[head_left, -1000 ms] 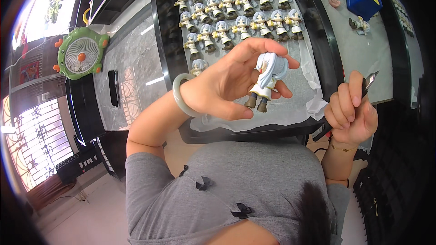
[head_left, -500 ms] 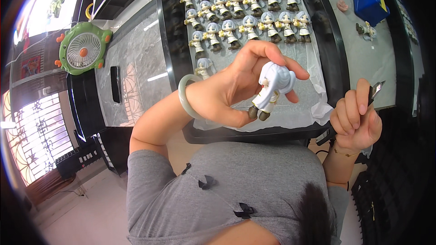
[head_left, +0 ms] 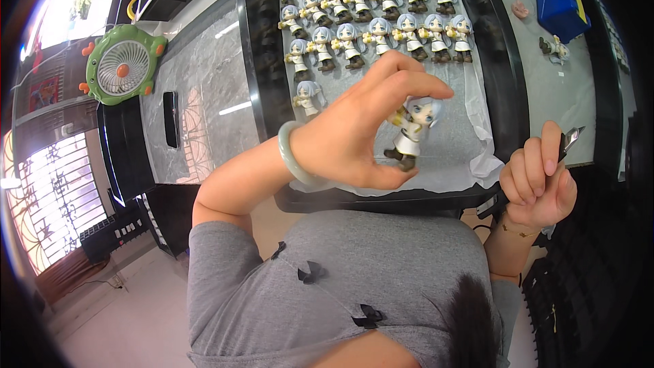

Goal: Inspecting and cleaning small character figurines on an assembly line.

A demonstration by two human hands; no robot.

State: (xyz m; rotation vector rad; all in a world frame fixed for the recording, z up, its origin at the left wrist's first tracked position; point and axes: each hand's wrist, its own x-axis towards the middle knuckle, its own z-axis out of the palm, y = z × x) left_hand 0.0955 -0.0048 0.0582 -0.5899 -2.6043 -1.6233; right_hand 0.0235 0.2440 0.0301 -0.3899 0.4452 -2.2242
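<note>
The left hand (head_left: 354, 138) is gripping a small toy figure (head_left: 411, 131), its thumb pressing near the boots below and its fingers curving over the hair above. The figure is leaning slightly in that grip, its face showing, and is hanging over the tray (head_left: 512, 95) in front of the person, well to the left of the right hand (head_left: 541, 187). The right hand is closing around a craft knife (head_left: 572, 142), whose blade is pointing up and away past the fingers, well apart from the figure. Beyond the left hand, many matching figures (head_left: 379, 33) are lying in rows on white paper (head_left: 485, 172) that is lining the tray, and one more figure (head_left: 306, 97) is lying just beyond the left wrist. A pale bangle (head_left: 289, 157) is circling that wrist, while a thin gold bracelet (head_left: 521, 233) is circling the right one. Farther out past the right hand, a loose figure (head_left: 558, 51), a pink lump (head_left: 520, 9) and a blue tape holder (head_left: 560, 5) are resting on the table. Well to the left of the left hand, a black phone (head_left: 170, 120) is lying near a green fan (head_left: 122, 69).
</note>
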